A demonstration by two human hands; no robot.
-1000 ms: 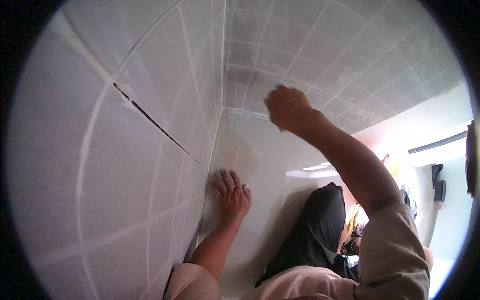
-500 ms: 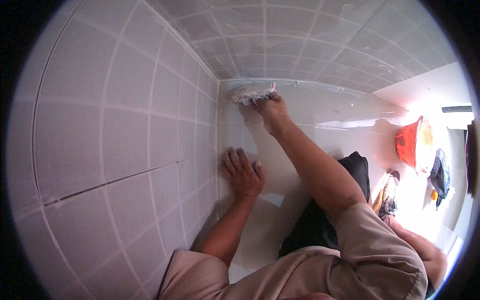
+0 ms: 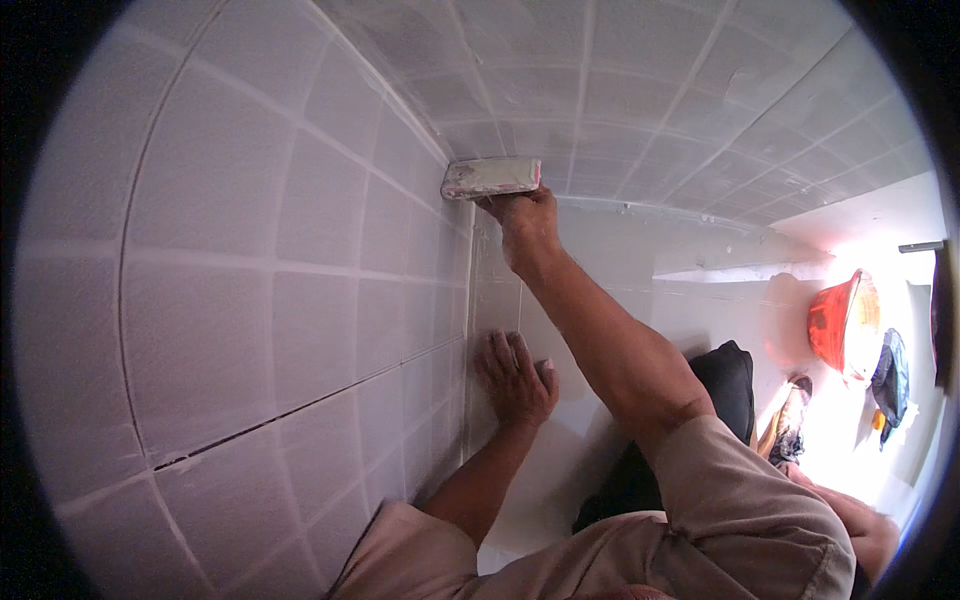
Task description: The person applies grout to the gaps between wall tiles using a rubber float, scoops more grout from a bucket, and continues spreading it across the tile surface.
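My right hand [image 3: 525, 215] grips a grout float [image 3: 492, 178], a flat rectangular tool smeared with white paste and showing a reddish end. It is raised into the corner where the left tiled wall [image 3: 320, 320] meets the far tiled wall [image 3: 630, 100], just above the floor. Its pasty face is turned up into view, and the handle is hidden. Lower down, my left hand [image 3: 518, 378] lies flat on the pale glossy floor [image 3: 590, 300] close to the left wall, fingers spread and dusted with white. Nothing is in it.
At the right, an orange-red bucket [image 3: 838, 325] lies tilted in bright light beside a dark cloth or bag [image 3: 889, 385]. My bent knee in black trousers [image 3: 722, 395] rests on the floor nearby. Whitish lines of paste run along the tile joints.
My right hand has lifted the float from the floor's far edge onto the foot of the wall corner, turning its face into view. My left hand stays on the floor while the view shifts.
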